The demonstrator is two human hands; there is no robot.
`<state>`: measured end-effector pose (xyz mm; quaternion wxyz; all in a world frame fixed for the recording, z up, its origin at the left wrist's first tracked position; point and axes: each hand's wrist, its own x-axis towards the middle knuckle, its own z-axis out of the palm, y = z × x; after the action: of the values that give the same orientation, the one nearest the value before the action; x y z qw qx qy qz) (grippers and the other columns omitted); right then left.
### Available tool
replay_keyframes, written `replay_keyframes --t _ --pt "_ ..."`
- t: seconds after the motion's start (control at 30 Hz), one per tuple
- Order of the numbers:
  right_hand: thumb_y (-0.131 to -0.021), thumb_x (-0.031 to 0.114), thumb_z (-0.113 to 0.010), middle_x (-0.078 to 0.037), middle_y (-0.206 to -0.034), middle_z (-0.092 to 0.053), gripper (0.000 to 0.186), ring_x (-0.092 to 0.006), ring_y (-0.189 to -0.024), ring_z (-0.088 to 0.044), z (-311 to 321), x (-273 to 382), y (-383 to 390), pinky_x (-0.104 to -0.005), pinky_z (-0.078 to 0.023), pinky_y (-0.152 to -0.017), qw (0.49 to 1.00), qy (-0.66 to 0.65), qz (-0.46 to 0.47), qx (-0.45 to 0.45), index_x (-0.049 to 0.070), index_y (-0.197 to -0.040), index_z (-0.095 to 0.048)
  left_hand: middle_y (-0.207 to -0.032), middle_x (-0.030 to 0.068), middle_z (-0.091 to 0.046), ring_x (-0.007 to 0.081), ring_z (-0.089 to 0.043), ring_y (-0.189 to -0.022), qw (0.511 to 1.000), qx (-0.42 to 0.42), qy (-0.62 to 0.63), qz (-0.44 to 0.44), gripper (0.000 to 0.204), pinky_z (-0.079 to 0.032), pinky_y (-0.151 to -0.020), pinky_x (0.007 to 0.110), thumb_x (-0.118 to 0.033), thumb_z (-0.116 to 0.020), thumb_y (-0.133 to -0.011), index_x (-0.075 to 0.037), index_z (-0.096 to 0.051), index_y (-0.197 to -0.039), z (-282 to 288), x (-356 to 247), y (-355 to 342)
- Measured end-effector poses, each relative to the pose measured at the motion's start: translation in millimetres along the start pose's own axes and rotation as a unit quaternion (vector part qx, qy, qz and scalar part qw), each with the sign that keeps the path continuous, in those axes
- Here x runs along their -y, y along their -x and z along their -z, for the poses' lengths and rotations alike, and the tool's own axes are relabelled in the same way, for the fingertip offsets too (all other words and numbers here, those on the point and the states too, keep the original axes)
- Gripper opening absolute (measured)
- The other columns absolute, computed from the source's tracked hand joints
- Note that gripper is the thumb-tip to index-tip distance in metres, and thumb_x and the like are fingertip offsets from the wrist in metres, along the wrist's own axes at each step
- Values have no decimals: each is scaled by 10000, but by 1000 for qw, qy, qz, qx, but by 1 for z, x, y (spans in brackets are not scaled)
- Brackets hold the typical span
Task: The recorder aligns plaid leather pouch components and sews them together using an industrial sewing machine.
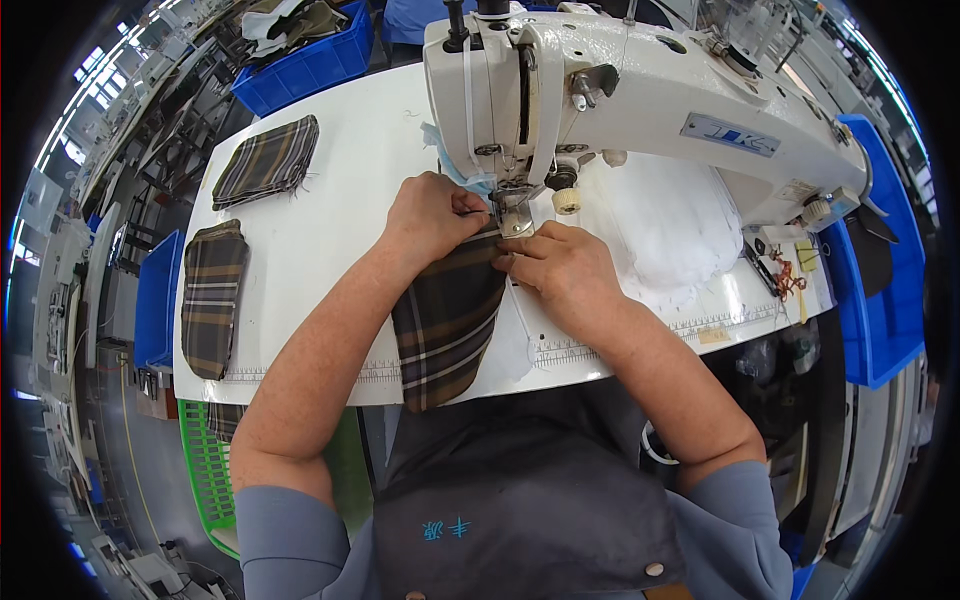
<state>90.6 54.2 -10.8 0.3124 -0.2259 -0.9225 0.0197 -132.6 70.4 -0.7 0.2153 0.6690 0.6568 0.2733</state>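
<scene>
Apron [530, 490], plaid cloth [450, 325], bin [310, 80] of fabric [318, 25]

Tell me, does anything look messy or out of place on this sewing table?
Two untidy spots: loose threads stray from the edge of the upper plaid pile, and a reddish tangle lies at the table's right end. Both look messy compared with the neat lower pile.

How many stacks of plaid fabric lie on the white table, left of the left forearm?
2: the farther stack, with loose threads, and the nearer stack, lower in the picture. Some layers are hidden.
</scene>
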Motion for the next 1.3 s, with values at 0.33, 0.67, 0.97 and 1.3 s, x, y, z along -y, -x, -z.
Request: replay_keyframes --t 0.33,0.67,0.97,1.3 --pt "-759 142 -683 -20 -1054 -745 197 -204 -842 -673 2 -3 -2 -334 -543 -731 999 5 -38 -4 124 -937 -764 -973 129 -747 299 -717 -928 995 -46 10 -85 392 -577 -821 359 -250 -816 -716 -76 -734 -1057 -5 6 -19" --pt "-780 144 -625 -3 -1049 -740 226 -190 -907 -648 -2 -2 -4 -337 -541 -741 998 20 -63 5 126 -952 -772 -995 81 -749 271 -711 -955 985 -55 -14 -162 398 -571 -842 355 -282 -824 -713 -125 -734 -1068 -5 10 -29" --pt "-774 135 -626 1 -1055 -741 227 -186 -889 -642 -1 -1 -4 -333 -538 -727 998 23 -60 0 111 -950 -768 -981 121 -744 294 -709 -947 986 -79 9 -147 382 -570 -830 360 -246 -836 -697 -86 -739 -1029 -7 9 -24" --pt "-780 103 -626 -35 -1101 -725 258 -210 -924 -630 4 2 6 -329 -536 -755 998 19 -63 3 64 -1006 -744 -1118 147 -697 309 -639 -1151 962 101 160 -198 308 -499 -988 389 -201 -795 -807 -22 -711 -1042 18 -27 82"
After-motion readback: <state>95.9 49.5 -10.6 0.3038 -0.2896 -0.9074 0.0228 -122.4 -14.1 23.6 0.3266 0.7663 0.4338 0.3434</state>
